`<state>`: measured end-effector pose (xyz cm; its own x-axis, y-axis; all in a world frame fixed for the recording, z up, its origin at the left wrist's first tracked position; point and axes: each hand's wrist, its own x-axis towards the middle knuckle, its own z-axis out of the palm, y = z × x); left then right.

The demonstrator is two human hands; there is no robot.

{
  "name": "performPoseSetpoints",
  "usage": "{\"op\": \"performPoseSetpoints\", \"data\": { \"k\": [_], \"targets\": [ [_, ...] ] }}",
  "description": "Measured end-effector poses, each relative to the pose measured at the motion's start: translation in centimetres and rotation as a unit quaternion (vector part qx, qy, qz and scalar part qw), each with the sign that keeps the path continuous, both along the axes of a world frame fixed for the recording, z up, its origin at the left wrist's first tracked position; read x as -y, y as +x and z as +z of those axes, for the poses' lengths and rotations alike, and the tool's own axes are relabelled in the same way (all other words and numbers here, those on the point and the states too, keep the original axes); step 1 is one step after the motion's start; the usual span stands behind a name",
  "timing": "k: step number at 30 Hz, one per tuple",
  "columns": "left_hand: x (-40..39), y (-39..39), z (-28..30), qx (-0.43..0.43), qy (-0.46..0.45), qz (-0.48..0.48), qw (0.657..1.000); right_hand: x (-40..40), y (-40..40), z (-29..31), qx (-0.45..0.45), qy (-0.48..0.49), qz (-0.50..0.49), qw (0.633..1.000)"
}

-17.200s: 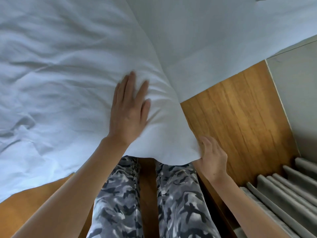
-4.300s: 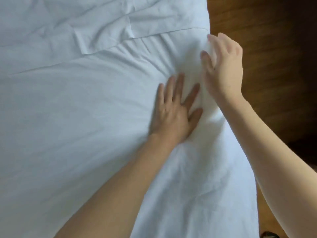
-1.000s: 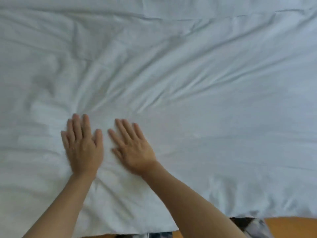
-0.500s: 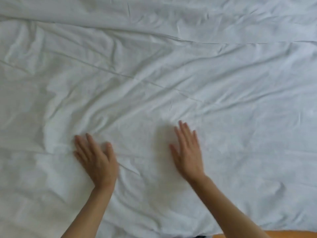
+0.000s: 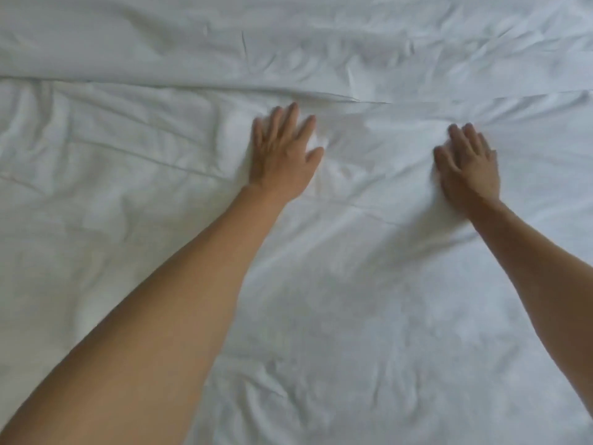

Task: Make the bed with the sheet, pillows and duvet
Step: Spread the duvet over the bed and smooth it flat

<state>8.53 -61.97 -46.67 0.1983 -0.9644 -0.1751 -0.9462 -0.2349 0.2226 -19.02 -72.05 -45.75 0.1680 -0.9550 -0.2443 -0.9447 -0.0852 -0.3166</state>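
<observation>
A white duvet [image 5: 337, 300] covers almost the whole view, lightly creased. Its far edge runs left to right as a seam [image 5: 321, 96], and beyond it lies more white bedding [image 5: 160, 43]. My left hand [image 5: 284, 155] lies flat on the duvet just short of that seam, fingers straight and spread. My right hand [image 5: 467, 165] presses flat on the duvet further right, fingers straight. Both bare forearms reach in from the bottom corners. No pillows are in view.
White cloth fills the frame edge to edge; no floor, bed frame or other furniture shows.
Both hands have slid away from me across the duvet, up to its far seam, and spread wider apart. The view has moved forward, so the near bed edge and floor are out of sight.
</observation>
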Motion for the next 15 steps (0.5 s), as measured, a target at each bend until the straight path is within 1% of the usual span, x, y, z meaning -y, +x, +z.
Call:
{"op": "performPoseSetpoints", "data": {
  "k": [4, 8, 11, 15],
  "targets": [
    [-5.3, 13.6, -1.5, 0.041, 0.003, 0.079, 0.996, -4.8, 11.0, -1.4, -0.003, -0.024, 0.046, 0.999],
    [-12.9, 28.1, -1.9, 0.082, 0.011, 0.154, 0.985, -10.4, 23.5, -1.3, -0.008, -0.018, 0.119, 0.993],
    [-18.9, 37.1, -1.8, 0.101, 0.028, 0.187, 0.977, -15.4, 34.3, -1.8, -0.008, -0.025, 0.173, 0.985],
    [-25.9, 46.6, -1.8, 0.11, 0.041, 0.202, 0.972, -22.9, 50.9, -2.3, 0.001, -0.014, 0.244, 0.97]
  ]
}}
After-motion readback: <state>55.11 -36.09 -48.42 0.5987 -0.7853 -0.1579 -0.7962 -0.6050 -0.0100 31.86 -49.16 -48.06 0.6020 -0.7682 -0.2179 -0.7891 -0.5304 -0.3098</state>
